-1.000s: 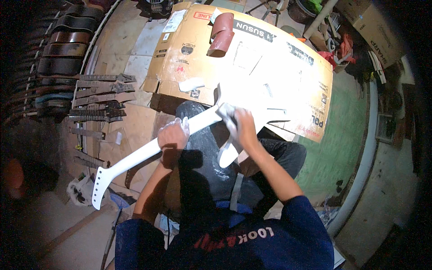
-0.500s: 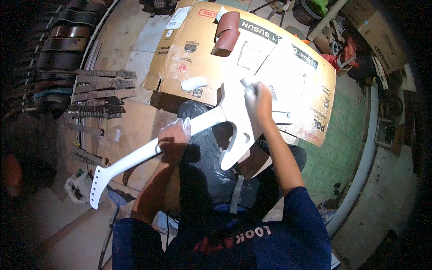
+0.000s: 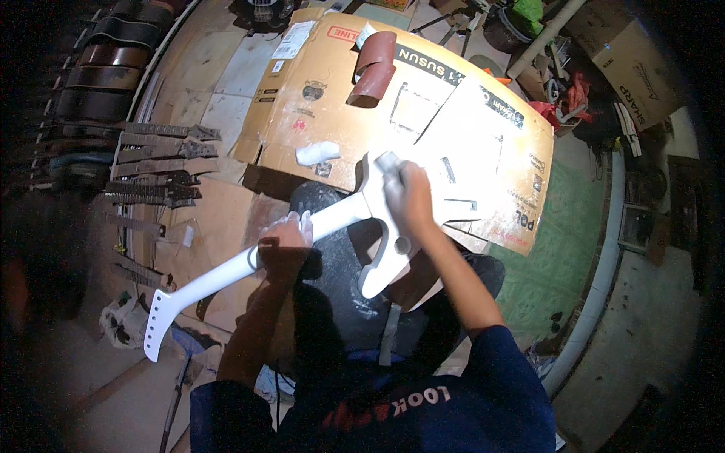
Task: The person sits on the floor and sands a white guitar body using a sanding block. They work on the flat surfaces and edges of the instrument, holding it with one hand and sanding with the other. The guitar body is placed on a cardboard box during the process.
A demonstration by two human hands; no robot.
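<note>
A white electric guitar body with its neck (image 3: 341, 217) lies slantwise across my lap, its headstock with a row of holes pointing to the lower left. My left hand (image 3: 284, 240), dusted white, is wrapped round the middle of the neck. On the upper part of the body, my right hand (image 3: 411, 198) grips a small grey sanding block (image 3: 388, 161) and presses it to the white surface. That hand is slightly blurred, and its fingers partly cover the block.
A flattened cardboard sheet (image 3: 294, 113) lies ahead, bearing curled brown sandpaper (image 3: 373, 68) and a white crumpled piece (image 3: 318, 154). Several guitar necks (image 3: 170, 162) lie at the left, near a rack of dark guitar bodies (image 3: 106, 75). Green floor tiles (image 3: 563, 226) are on the right.
My right hand and the sanding block have moved left and slightly nearer over the guitar body. My left hand keeps its hold on the neck. The whole view has shifted a little.
</note>
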